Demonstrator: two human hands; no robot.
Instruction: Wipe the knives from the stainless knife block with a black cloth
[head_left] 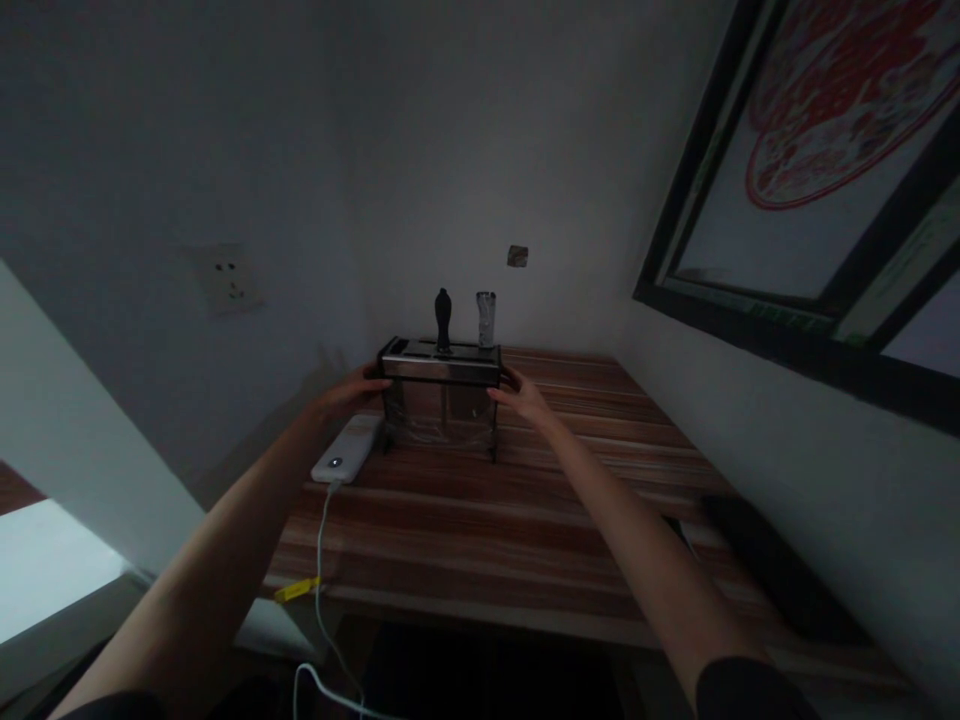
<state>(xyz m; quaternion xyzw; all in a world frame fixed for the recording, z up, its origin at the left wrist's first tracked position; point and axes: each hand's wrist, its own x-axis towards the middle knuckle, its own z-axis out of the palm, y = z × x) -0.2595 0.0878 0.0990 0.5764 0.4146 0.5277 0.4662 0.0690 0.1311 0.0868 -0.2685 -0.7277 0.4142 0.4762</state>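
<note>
A clear-sided knife holder (pixel 442 369) with a black and metal top stands at the back of the wooden table. Sticking up from its top are a black handle (pixel 443 318) and a shiny, grey handle-like piece (pixel 486 320) that looks wrapped in plastic. My left hand (pixel 358 388) grips the holder's left end, thumb on the front. At the opposite end, my right hand (pixel 522 394) holds it the same way. Some of the fingers are hidden behind the ends. Dim light blurs what is inside the clear body.
Close to my left hand, a white power bank (pixel 346 450) lies on the striped wooden table (pixel 480 530), its white cable (pixel 321 560) hanging over the front edge. A yellow strip (pixel 296 589) is at that edge. Along the right wall lies a long dark object (pixel 780 570). Walls close in the back.
</note>
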